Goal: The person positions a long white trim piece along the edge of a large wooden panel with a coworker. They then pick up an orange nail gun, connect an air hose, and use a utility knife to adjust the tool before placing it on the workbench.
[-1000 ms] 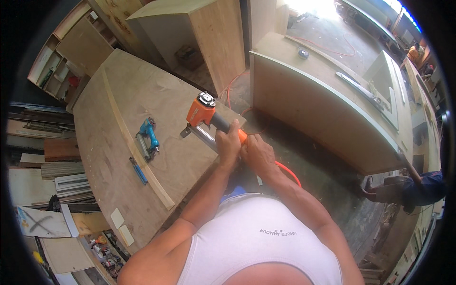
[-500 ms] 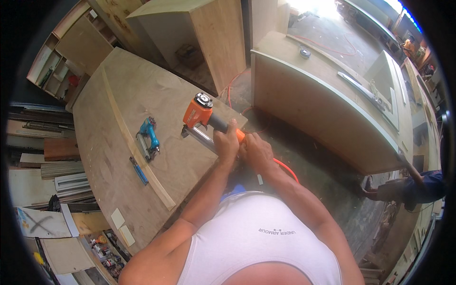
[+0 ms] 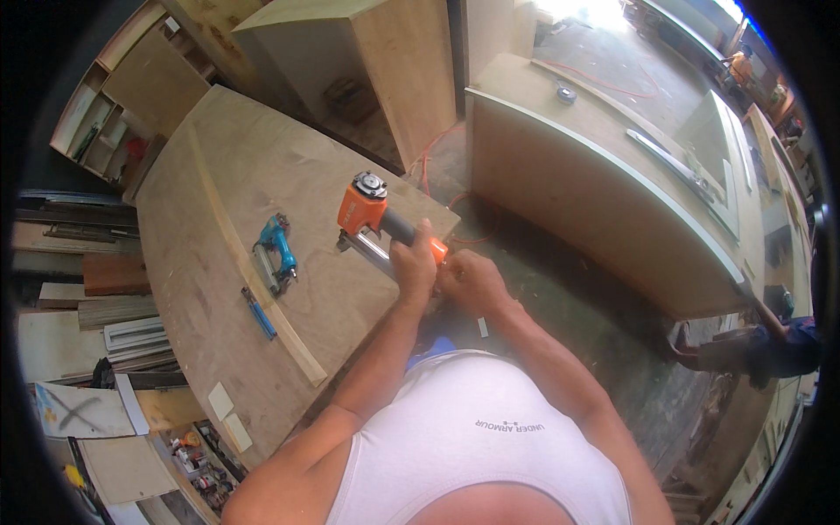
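My left hand [image 3: 415, 267] is wrapped around the dark grip of an orange pneumatic nail gun [image 3: 363, 210]. The gun is held above the near right edge of the worktable, its silver magazine slanting below the grip. At the orange end of the handle, the fingers of my right hand [image 3: 475, 282] are pinched together; what lies between them is hidden. A teal pneumatic nail gun [image 3: 278, 249] rests on the table to the left of a long thin wood strip's right side. A slim blue-handled tool [image 3: 258, 313] lies near the strip.
The wooden worktable [image 3: 188, 350] carries the long strip [image 3: 236, 249] and small pale pieces [image 3: 220, 400]. On the right stands a large cabinet panel [image 3: 595, 210] with a tape measure [image 3: 566, 94] on top. A person [image 3: 770, 346] is at its far right. An orange hose [image 3: 477, 238] lies on the floor.
My right hand has drawn slightly away from the handle's end. The orange hose beside my right forearm no longer shows there; a loop now shows on the floor beyond my hands.
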Demonstrator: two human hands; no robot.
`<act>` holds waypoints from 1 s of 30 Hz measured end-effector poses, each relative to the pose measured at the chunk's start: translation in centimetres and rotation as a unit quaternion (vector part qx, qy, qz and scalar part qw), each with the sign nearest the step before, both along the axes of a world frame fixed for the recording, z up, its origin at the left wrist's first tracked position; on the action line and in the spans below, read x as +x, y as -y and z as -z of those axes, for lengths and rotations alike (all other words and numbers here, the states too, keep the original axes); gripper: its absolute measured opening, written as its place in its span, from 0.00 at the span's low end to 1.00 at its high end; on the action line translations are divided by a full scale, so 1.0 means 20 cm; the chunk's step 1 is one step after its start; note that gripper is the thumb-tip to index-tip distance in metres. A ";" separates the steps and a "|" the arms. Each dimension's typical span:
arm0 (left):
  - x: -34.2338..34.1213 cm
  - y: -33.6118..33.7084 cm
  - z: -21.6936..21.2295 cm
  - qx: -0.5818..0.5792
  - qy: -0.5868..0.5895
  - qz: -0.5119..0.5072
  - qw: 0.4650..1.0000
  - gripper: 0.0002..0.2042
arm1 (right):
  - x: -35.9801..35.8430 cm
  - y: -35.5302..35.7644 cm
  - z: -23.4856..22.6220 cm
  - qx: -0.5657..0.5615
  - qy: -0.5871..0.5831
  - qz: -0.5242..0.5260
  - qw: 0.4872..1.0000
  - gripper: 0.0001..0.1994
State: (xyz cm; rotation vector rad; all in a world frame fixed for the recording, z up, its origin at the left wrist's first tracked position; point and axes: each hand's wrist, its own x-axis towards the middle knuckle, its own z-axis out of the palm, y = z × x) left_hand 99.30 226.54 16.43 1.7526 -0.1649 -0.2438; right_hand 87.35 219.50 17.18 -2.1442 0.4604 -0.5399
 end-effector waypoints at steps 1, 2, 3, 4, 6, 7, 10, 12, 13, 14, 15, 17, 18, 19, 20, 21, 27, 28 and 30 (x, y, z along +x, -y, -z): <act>0.00 0.00 -0.03 -0.030 -0.031 0.002 0.999 0.25 | -0.03 0.02 -0.02 0.048 0.044 0.004 0.998 0.10; 0.00 0.00 -0.05 -0.059 -0.062 0.003 0.996 0.25 | -0.05 0.04 -0.04 0.097 0.032 0.010 0.995 0.11; 0.00 0.00 -0.06 -0.089 -0.075 -0.008 0.993 0.23 | -0.06 0.06 -0.06 0.145 0.020 0.016 0.989 0.11; 0.00 0.01 -0.08 -0.118 -0.087 -0.017 0.989 0.20 | -0.08 0.07 -0.07 0.194 0.010 0.024 0.981 0.11; 0.00 0.01 -0.11 -0.157 -0.105 -0.031 0.981 0.18 | -0.09 0.08 -0.06 0.187 -0.026 0.012 0.982 0.12; 0.00 0.01 -0.12 -0.168 -0.113 -0.036 0.979 0.18 | -0.10 0.08 -0.09 0.177 -0.052 0.003 0.983 0.13; 0.01 0.00 -0.14 -0.184 -0.125 -0.026 0.974 0.22 | -0.11 0.10 -0.06 0.190 -0.079 -0.013 0.979 0.16; 0.00 0.00 -0.17 -0.190 -0.127 -0.014 0.974 0.23 | -0.14 0.13 -0.04 0.211 -0.066 -0.043 0.974 0.17; 0.00 -0.01 -0.20 -0.193 -0.127 -0.010 0.973 0.23 | -0.15 0.13 -0.04 0.219 -0.054 -0.068 0.972 0.17; -0.01 -0.01 -0.21 -0.197 -0.126 -0.005 0.972 0.22 | -0.16 0.14 -0.05 0.227 -0.041 -0.094 0.969 0.17; 0.00 -0.01 -0.20 -0.196 -0.121 -0.008 0.973 0.22 | -0.18 0.13 -0.07 0.223 -0.038 -0.104 0.968 0.17; 0.01 -0.01 -0.18 -0.194 -0.109 -0.015 0.975 0.22 | -0.22 0.10 -0.10 0.216 -0.031 -0.125 0.968 0.17; 0.00 -0.01 -0.18 -0.194 -0.114 -0.013 0.974 0.22 | -0.23 0.10 -0.10 0.203 -0.028 -0.120 0.971 0.17; -0.01 -0.01 -0.20 -0.194 -0.119 -0.009 0.974 0.22 | -0.24 0.10 -0.10 0.190 -0.024 -0.114 0.975 0.17; -0.02 0.00 -0.21 -0.193 -0.124 -0.004 0.973 0.22 | -0.24 0.10 -0.11 0.177 -0.021 -0.107 0.978 0.17; -0.03 0.00 -0.23 -0.185 -0.120 -0.003 0.975 0.22 | -0.25 0.09 -0.13 0.194 -0.018 -0.086 0.977 0.17; -0.06 0.04 -0.23 -0.155 -0.084 -0.001 0.984 0.23 | -0.22 0.07 -0.21 0.130 0.016 -0.014 0.991 0.17; -0.07 0.06 -0.23 -0.156 -0.086 0.000 0.984 0.23 | -0.22 0.07 -0.19 0.122 0.023 -0.007 0.992 0.17; -0.09 0.08 -0.23 -0.155 -0.093 0.018 0.983 0.24 | -0.22 0.09 -0.20 0.112 0.005 0.000 0.994 0.17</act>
